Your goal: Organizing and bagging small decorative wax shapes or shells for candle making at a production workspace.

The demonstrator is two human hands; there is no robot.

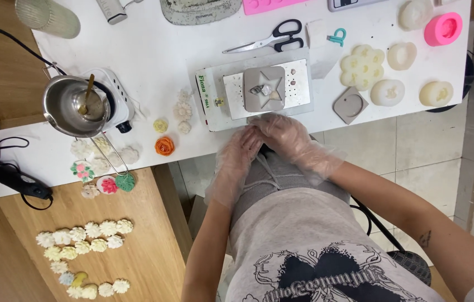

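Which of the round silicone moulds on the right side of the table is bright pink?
The pink mould at the far right corner; the other moulds near it are whitish.

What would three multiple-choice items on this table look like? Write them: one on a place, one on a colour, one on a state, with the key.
1. Where does the star-shaped mould lie?
A. On the metal plate just beyond the hands
B. Inside the metal pot
C. On the wooden board beside the small flowers

2. What colour is the rose-shaped piece near the table edge?
A. Blue
B. Orange
C. Black

3. How are the left hand and right hand?
A. Bare and far apart
B. In clear plastic gloves, close together
C. Gripping the scissors

Key: 1 A, the grey star sits on the plate above the hands. 2 B, the rose is plainly orange. 3 B, crinkled clear film covers both hands, which meet at the table edge, while the scissors lie untouched further up.
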